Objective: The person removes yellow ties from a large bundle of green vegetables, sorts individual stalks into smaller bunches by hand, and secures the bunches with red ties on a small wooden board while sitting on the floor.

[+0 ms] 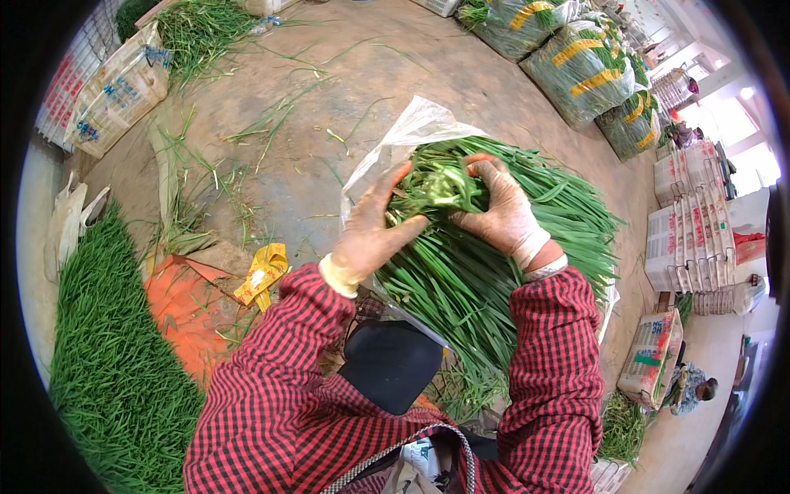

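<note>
My left hand (370, 225) and my right hand (503, 207), both in thin pale gloves, hold a bunch of green stalks (445, 188), likely garlic chives, from opposite sides. Its pale ends face up toward me, somewhat blurred. Some of my fingertips on the far side are hidden or smeared by motion. Beneath the bunch, a big pile of long flat green leaves (457, 290) fans out toward the right and toward my knees. White plastic film (426, 120) lies under this pile and sticks out at its far edge.
Left of me are a heap of greens (117, 358), an orange sheet (185, 315) and yellow printed tape (264, 275). A plastic crate (120, 96) stands far left. Wrapped bales (577, 71) sit far right, above stacked crates (691, 241). Another person (691, 389) is at lower right.
</note>
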{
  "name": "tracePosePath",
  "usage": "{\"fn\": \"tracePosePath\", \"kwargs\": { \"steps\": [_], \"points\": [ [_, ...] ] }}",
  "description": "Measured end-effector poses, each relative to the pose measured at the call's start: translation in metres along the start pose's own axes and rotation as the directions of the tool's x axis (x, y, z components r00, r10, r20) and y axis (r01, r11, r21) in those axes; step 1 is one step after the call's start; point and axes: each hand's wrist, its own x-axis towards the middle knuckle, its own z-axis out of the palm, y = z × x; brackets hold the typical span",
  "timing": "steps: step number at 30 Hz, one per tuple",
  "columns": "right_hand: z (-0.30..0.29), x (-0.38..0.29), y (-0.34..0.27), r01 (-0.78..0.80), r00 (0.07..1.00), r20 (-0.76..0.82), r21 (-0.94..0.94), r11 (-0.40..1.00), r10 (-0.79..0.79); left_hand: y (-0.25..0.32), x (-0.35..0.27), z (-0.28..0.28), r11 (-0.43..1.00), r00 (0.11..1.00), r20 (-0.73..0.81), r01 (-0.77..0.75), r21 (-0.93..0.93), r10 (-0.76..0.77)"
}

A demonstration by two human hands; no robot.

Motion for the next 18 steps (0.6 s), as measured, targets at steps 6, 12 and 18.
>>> {"fn": "tracePosePath", "kwargs": {
  "steps": [6, 12, 18],
  "points": [
    [0.002, 0.004, -0.038, -0.063, 0.994, 0.064, -0.375, 0.925, 0.093, -0.017, 0.016, 0.037, 0.994, 0.991, -0.087, -0.097, 0.047, 0.101],
    [-0.002, -0.007, -0.011, -0.287, 0.957, 0.055, 0.092, 0.953, 0.283, -0.027, 0.021, 0.033, 0.994, 0.997, 0.056, -0.054, -0.097, 0.060],
    [-0.047, -0.025, 0.001, -0.073, 0.809, -0.350, 0.738, 0.671, 0.472, -0.023, 0.028, 0.021, 0.895, 0.974, 0.124, -0.224, 0.387, 0.190]
  ]
}}
